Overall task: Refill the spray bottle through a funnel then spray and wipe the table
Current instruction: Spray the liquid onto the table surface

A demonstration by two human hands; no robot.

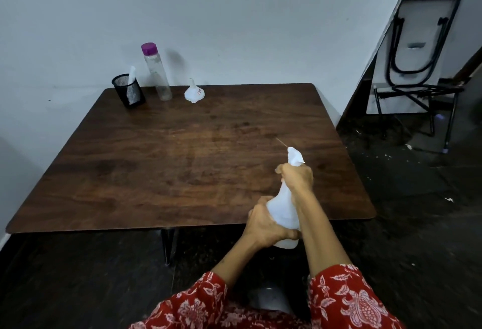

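I hold a white spray bottle (283, 206) tilted over the near right part of the dark wooden table (156, 161). My left hand (263, 224) grips its body near the base. My right hand (297, 177) is closed around its neck and trigger, the nozzle pointing away over the table, with a thin streak just beyond it. A white funnel (194, 92) lies upside down at the table's far edge. Next to the funnel stands a clear bottle (157, 73) with a purple cap. A black mesh cup (128, 90) at the far left holds a white tissue (131, 86).
A white wall runs behind the table. At the right, a folded table and a black metal frame (422, 49) lean against the wall over a dark floor. The table's black leg (167, 245) shows under the near edge.
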